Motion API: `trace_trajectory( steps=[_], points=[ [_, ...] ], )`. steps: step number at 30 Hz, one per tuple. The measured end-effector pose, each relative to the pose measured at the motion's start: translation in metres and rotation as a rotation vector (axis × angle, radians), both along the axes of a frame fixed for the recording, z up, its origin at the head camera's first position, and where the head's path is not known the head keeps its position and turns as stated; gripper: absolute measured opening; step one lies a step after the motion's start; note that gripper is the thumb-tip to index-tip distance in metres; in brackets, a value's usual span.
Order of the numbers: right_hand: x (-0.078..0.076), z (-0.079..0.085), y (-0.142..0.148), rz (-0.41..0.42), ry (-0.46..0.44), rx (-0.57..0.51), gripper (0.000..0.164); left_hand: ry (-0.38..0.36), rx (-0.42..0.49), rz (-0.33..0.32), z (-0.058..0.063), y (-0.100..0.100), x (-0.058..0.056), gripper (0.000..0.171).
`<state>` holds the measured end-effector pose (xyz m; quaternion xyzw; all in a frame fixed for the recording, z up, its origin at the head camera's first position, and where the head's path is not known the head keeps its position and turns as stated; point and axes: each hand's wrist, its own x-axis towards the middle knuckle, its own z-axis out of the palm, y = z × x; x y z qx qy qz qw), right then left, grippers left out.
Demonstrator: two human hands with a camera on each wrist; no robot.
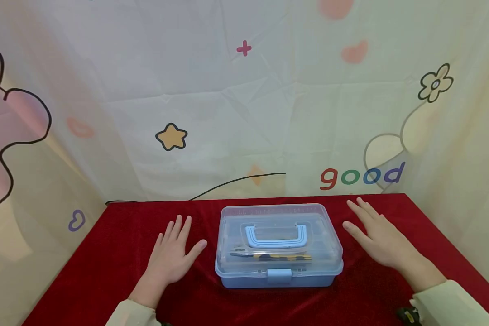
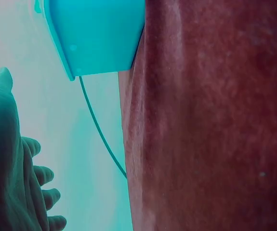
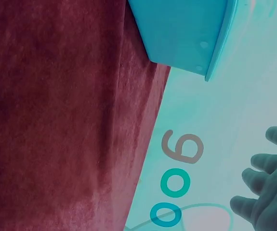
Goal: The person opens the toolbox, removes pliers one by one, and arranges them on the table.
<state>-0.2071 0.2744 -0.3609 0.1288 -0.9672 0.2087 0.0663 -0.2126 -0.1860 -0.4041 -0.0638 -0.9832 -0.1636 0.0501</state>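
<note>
Box (image 1: 279, 250) sits — untouched — between left and right fingers (image 1: 184, 229) (image 1: 358, 212).

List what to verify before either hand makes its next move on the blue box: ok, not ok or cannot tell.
1. Left hand free: ok, fingers extended, nothing held.
2. Right hand free: ok, nothing held.
3. Blue box upright on the red cloth: ok.
4. Lid down: ok.
5. Front latch fully snapped: cannot tell.
6. Hands touching the box: not ok, both apart from it.
</note>
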Motion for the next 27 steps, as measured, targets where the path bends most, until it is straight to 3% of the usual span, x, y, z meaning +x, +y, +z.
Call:
trace_trajectory(
  steps=[27],
  points=[
    [0.014,0.01,-0.018,0.029,-0.005,-0.082,0.066,-0.035,0.134,-0.037,-0.001,0.015,0.001,0.084]
  ],
)
